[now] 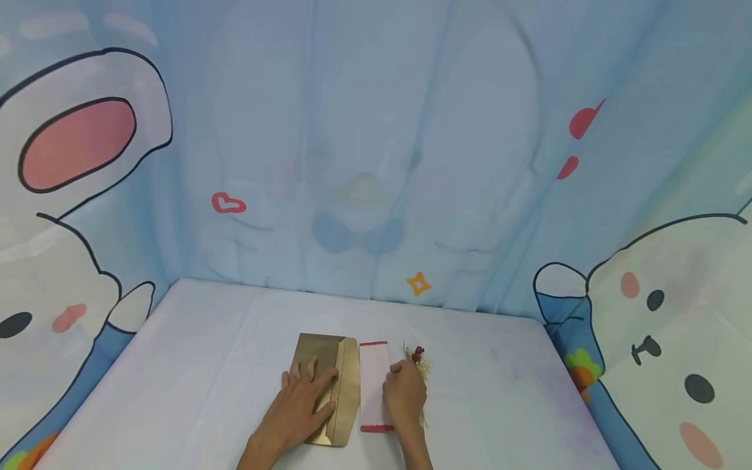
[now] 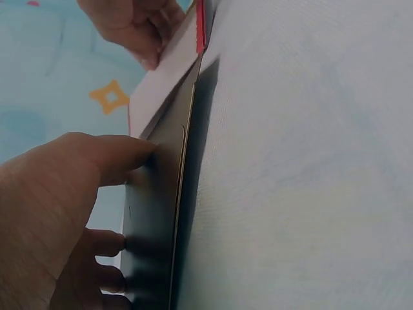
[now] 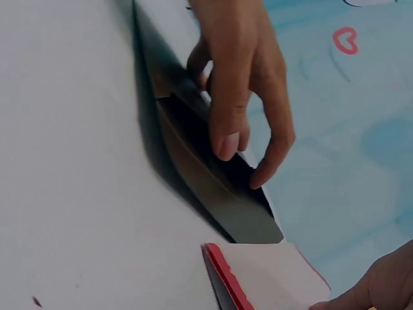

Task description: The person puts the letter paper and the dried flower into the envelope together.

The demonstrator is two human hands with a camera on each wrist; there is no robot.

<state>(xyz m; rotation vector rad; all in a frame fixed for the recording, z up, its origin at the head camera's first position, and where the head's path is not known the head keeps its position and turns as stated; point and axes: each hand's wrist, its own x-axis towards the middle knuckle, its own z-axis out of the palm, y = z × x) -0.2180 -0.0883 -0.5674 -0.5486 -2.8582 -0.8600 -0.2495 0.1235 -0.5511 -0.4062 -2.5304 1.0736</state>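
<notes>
A gold envelope (image 1: 348, 391) lies with its flap folded out to the right. My left hand (image 1: 302, 398) rests spread on it, thumb and fingertips pressing its surface; the left wrist view shows the thumb on the envelope (image 2: 158, 187). Just right of the flap is a pale pink card (image 1: 373, 385) with red strips along its two short ends. My right hand (image 1: 405, 395), fingers curled, holds the card at its right side; in the left wrist view its fingertips are against the card (image 2: 171, 71). A small bunch of dried flowers (image 1: 420, 363) lies beside the right hand, partly hidden by it.
A white cloth (image 1: 499, 391) covers the table. Behind it hangs a light blue curtain (image 1: 376, 130) printed with cartoon animals, its lower edge along the table's far side.
</notes>
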